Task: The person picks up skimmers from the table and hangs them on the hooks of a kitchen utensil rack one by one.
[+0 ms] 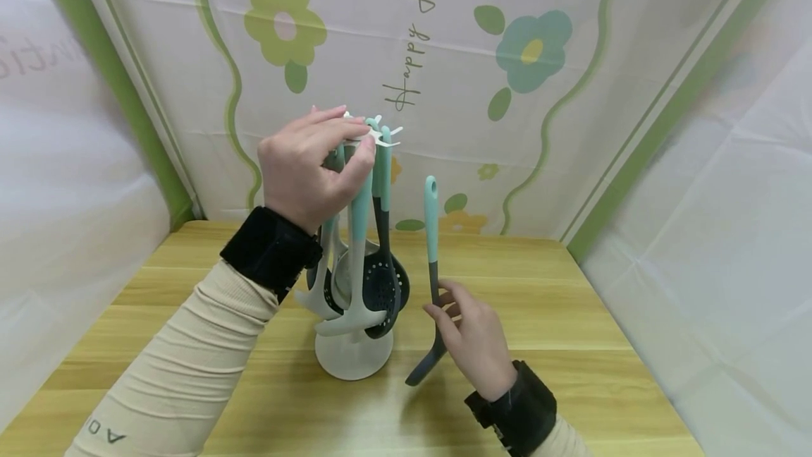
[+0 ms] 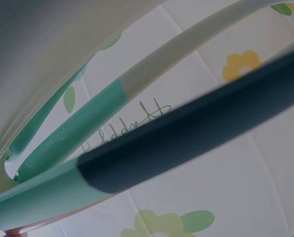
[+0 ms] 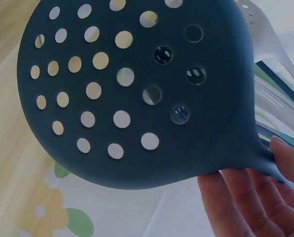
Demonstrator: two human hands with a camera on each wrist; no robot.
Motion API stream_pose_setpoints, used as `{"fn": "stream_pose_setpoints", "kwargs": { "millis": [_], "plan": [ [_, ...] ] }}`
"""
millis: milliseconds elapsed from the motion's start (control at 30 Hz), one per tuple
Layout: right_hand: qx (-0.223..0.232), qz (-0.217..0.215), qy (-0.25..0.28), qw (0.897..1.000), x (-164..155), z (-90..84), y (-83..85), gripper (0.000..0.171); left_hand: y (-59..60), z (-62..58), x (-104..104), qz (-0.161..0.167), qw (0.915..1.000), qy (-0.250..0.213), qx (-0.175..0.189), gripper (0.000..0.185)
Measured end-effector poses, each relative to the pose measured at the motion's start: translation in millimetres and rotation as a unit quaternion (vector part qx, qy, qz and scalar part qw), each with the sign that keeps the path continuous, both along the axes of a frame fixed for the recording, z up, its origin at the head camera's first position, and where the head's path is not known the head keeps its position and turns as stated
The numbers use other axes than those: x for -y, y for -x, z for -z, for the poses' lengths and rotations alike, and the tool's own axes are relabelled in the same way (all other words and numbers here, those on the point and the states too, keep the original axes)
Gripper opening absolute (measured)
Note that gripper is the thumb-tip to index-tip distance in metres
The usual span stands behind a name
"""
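A white utensil rack [image 1: 353, 362] stands mid-table with several teal-handled grey and dark utensils [image 1: 358, 281] hanging from its top hooks [image 1: 380, 134]. My left hand [image 1: 364, 138] is raised to the rack's top and pinches the white hook crown between thumb and fingers. In the left wrist view a teal handle [image 2: 53, 148] and a dark shaft [image 2: 196, 133] fill the frame. My right hand [image 1: 444, 309] holds a dark perforated skimmer [image 1: 432, 231] upright by its lower shaft, just right of the rack. Its round holed head [image 3: 132, 89] shows close up, with my fingers [image 3: 245, 197] at its neck.
The wooden table [image 1: 539, 302] runs to a right edge near a white draped side wall [image 1: 710, 245]. A flower-print backdrop [image 1: 533, 48] hangs behind the rack. Another white sheet [image 1: 70, 182] closes the left side.
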State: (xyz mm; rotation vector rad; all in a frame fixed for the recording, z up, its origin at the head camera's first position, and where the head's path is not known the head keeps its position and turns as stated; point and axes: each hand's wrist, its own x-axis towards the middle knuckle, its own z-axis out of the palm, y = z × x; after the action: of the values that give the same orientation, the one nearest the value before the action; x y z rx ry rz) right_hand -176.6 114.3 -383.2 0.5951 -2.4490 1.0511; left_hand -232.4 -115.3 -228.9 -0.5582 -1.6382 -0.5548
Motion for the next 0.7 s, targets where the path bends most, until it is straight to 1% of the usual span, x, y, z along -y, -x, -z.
{"fn": "stream_pose_setpoints", "kwargs": {
  "millis": [167,400,567,700],
  "plan": [
    [-0.010,-0.008,0.005,1.000,1,-4.1,-2.2,0.031,0.2,-0.1,0,0.002,1.0000,-0.003,-0.002,0.041],
    [-0.013,-0.010,0.007,1.000,4,-10.4,-6.0,0.033,-0.1,-0.1,-1,-0.001,1.0000,-0.006,0.000,0.040],
    [-0.029,-0.017,0.000,0.999,4,-12.8,-5.1,0.031,-0.2,0.1,-1,0.004,0.9999,-0.017,-0.002,0.040],
    [-0.030,-0.022,0.002,0.999,5,-14.6,-2.9,0.030,-0.1,0.1,-2,0.005,0.9998,-0.017,-0.003,0.039]
  ]
}}
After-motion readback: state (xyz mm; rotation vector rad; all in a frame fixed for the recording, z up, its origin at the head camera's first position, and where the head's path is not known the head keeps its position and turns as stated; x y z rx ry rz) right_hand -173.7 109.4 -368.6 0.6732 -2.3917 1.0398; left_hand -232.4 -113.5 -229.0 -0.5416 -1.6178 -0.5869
